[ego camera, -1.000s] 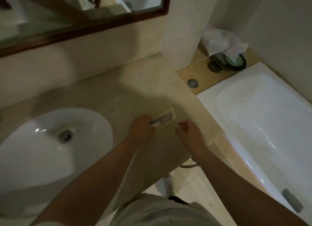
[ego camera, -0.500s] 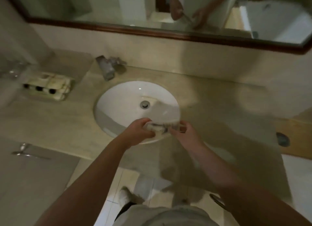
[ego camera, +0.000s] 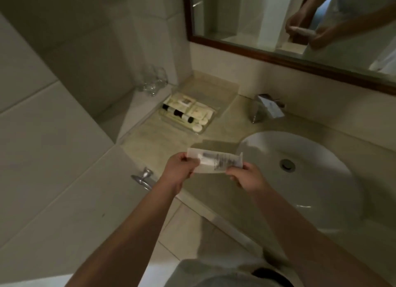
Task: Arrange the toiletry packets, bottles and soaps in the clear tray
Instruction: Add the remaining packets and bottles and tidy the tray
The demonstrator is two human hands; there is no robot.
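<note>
Beige stone tabletop (ego camera: 162, 134) spans the middle of the frame, bounded by tiled walls at left and a framed mirror (ego camera: 278, 57) at upper right. Centre frame, a translucent toiletry packet (ego camera: 214, 162) is held above the front edge of the tabletop, level and stretched between both hands. Left hand (ego camera: 179, 172) grips the left end of the packet with fingers (ego camera: 188, 158) closed on it; right hand (ego camera: 248, 178) pinches the right end, fingers closed on that edge. Printing on the packet is too blurred to read.

Above the packet, well apart from it, the clear tray (ego camera: 205, 128) rests on the tabletop near the wall corner. It holds small bottles with dark caps (ego camera: 177, 113), pale packets (ego camera: 199, 111) and round white soaps (ego camera: 198, 127), lying side by side.

Upper left of the tray, drinking glasses (ego camera: 153, 83) stand near the wall. Right of the tray, a chrome tap (ego camera: 267, 111) stands behind the white basin (ego camera: 321, 179), which fills the right of the frame. A chrome handle (ego camera: 143, 177) shows at the left of the hands.
</note>
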